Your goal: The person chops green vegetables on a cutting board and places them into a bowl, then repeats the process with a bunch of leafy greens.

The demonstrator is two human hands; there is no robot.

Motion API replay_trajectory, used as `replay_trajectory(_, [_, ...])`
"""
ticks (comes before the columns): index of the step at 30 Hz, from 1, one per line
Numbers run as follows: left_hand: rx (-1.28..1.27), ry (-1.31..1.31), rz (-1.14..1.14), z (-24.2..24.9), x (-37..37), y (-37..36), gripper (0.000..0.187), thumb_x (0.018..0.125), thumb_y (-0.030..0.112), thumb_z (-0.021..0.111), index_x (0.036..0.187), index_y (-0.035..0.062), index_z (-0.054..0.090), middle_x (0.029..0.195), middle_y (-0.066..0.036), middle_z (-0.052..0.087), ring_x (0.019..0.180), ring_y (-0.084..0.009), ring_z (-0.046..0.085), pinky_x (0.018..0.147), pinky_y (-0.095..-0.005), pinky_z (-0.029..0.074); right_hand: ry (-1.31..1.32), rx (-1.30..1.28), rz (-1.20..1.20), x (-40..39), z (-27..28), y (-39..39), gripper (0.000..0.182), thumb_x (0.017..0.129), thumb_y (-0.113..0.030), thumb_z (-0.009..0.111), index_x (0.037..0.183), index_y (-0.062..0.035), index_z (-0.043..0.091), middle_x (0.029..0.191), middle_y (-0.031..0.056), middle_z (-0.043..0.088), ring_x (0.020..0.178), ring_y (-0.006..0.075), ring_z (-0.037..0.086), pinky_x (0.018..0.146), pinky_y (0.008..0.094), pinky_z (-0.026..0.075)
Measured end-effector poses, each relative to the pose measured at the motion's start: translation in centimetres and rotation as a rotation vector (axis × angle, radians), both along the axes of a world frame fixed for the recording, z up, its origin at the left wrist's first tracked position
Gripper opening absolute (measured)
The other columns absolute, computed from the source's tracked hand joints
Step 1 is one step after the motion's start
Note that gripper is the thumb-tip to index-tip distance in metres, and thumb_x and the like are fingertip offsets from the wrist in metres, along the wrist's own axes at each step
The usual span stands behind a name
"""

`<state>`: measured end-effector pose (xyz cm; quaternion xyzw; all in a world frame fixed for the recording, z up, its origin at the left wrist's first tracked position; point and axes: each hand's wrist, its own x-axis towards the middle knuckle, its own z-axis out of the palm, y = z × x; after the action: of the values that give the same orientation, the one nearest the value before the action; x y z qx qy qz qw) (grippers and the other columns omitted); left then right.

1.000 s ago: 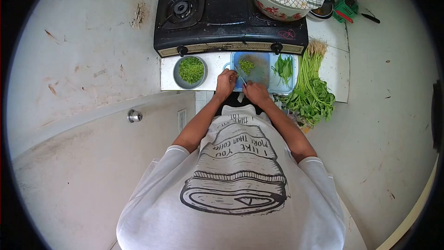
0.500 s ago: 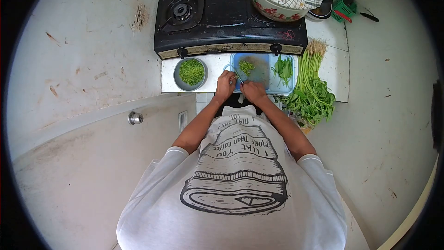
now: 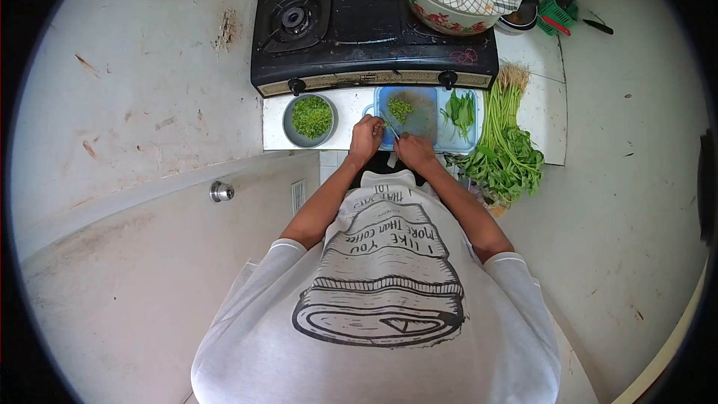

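My right hand is closed around the handle of a small knife, whose blade points up and left toward my other hand. Closed fingers of my left hand pinch thin green stems at the left edge of a blue cutting board. On the board, just beyond the blade, lies a small heap of chopped green stems. Loose green leaves rest to the right on a light blue tray beneath the board.
A grey bowl of chopped greens stands left. Bunched leafy stalks hang over the counter's right front. Behind are a black gas stove, a cloth-covered floral pot and a green basket with knives.
The knife has tilted slightly at the stems between my hands. Both hands stay in nearly the same place; the whole view has shifted a little.
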<state>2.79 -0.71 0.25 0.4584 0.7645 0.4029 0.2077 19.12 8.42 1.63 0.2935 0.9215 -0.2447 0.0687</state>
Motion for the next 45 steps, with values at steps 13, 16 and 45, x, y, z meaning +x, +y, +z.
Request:
replay_trajectory(13, [-0.021,0.058,-0.028,0.5,0.1,0.0,0.013,0.084,-0.005,0.071,0.096,-0.0002,0.072,0.085,-0.017,0.063,0.074,-0.0357,0.066,0.068,-0.0423,0.054,0.029,-0.073,-0.019,0.1,-0.1,-0.3,0.046,0.107,-0.036,0.048,0.094,0.0028,0.069,0.081,0.026,0.074,0.076,0.0423,0.074,0.073,0.0525,0.059])
replay_trajectory(16, [-0.015,0.039,-0.02,1.0,0.2,0.0,0.013,0.084,-0.005,0.071,0.096,-0.0007,0.072,0.086,-0.018,0.063,0.075,-0.0363,0.066,0.068,-0.0424,0.054,0.015,-0.074,-0.023,0.1,-0.4,-0.4,0.047,0.107,-0.037,0.048,0.095,0.0027,0.069,0.08,0.0264,0.074,0.076,0.0422,0.074,0.073,0.0524,0.06])
replay_trajectory(45, [0.004,0.016,0.019,0.4,0.2,0.1,0.012,0.082,-0.006,0.07,0.093,-0.0004,0.073,0.083,-0.017,0.066,0.071,-0.0333,0.067,0.067,-0.0401,0.054,-0.042,-0.121,0.009,-0.4,0.3,0.5,0.048,0.108,-0.037,0.046,0.1,0.0043,0.068,0.088,0.028,0.074,0.084,0.0434,0.074,0.079,0.0534,0.058])
